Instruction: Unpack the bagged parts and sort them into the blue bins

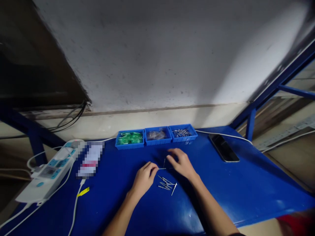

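Note:
My left hand (146, 175) is closed in a pinch, with a thin metal pin (161, 168) sticking out to the right from its fingertips. Close by on the right, my right hand (181, 163) hovers over the table with thumb and index finger apart. A faint, thin upright piece (164, 162) shows just left of its fingertips; whether they touch it I cannot tell. Nearer to me, between my forearms, lies a loose pile of several slim silver pins (165, 184), some with a thicker section along them.
Three blue bins stand along the wall: one with green packets (130, 138), one with clear plastic pieces (156, 134), one with silver pins (182, 132). A dark phone (224, 148) lies right. A white power strip (52, 172), cables and a blurred-out plugged-in item (91, 159) occupy the left.

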The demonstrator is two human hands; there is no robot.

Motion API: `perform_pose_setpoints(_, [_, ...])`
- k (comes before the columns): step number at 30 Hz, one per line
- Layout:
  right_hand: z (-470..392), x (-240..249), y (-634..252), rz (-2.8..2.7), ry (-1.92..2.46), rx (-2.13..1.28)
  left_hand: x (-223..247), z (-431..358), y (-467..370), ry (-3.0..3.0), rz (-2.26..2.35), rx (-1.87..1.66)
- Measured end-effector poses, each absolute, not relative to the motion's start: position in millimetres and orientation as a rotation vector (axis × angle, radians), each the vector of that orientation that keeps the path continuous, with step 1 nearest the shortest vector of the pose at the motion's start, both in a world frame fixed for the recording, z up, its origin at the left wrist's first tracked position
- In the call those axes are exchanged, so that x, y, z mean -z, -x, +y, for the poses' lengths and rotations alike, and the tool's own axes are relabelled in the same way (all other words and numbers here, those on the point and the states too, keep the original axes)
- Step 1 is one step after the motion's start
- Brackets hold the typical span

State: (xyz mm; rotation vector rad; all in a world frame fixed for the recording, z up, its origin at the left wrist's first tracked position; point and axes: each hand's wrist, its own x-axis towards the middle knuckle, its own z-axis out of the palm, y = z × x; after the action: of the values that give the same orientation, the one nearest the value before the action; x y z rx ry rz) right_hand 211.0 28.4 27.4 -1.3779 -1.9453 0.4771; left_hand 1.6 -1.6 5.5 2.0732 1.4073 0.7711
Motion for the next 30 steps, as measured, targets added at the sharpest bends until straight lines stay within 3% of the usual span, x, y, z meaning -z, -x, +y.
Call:
perform_pose_setpoints(5, [17.6,-28.1,-181.2,-2.287,1.052,-0.439,2.6,4.5,3.1,-1.918,1.472,-0.960])
perform_pose_setpoints(21, [18.8,-25.7,-181.3,-2.248,1.051,-0.438,-4.9,-2.5,2.9,-1.835,1.442,-1.076])
perform_pose_setpoints(26, [20.1,-35.2,-187.6,-2.167,1.022,-0.329,-9.2,-3.9,1.0,-1.835,1.301,-0.960])
perform_pose_setpoints(30, [17.8,-63.1,-207.0,-1.747,0.879,-0.178,-11.0,-4.1,3.3,-1.956,1.163,-0.738])
